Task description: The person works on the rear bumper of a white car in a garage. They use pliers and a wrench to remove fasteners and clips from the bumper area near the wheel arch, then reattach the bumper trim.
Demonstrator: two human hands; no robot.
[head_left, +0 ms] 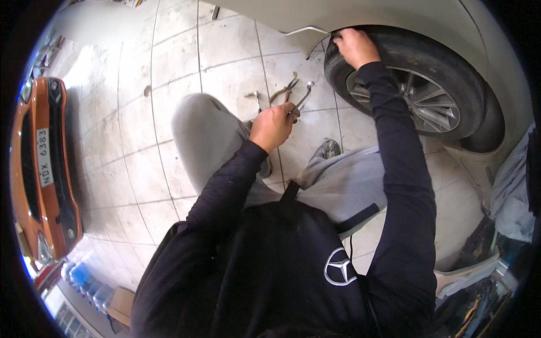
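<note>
My left hand (271, 127) is closed around a metal wrench (304, 97) with a shiny rounded head, held above the tiled floor between my knees. Just beyond it lie pliers (279, 94) with orange-brown handles. A small T-shaped metal tool (256, 97) shows beside the same hand; whether it is held or lies on the floor I cannot tell. My right hand (357, 48) is up at the wheel arch edge, over the top of the tyre (341, 69), fingers curled and their tips partly hidden. Close by, a thin pale curved strip (304, 30) sticks out from the light-coloured car body (394, 11).
An orange car (39, 208) stands at the far left. Plastic bottles (84, 279) and a cardboard box (121, 305) are at lower left. On the right are a plastic-wrapped bundle (513, 194) and a pale panel (465, 277) near cables. A small bar (215, 12) lies on the far tiles.
</note>
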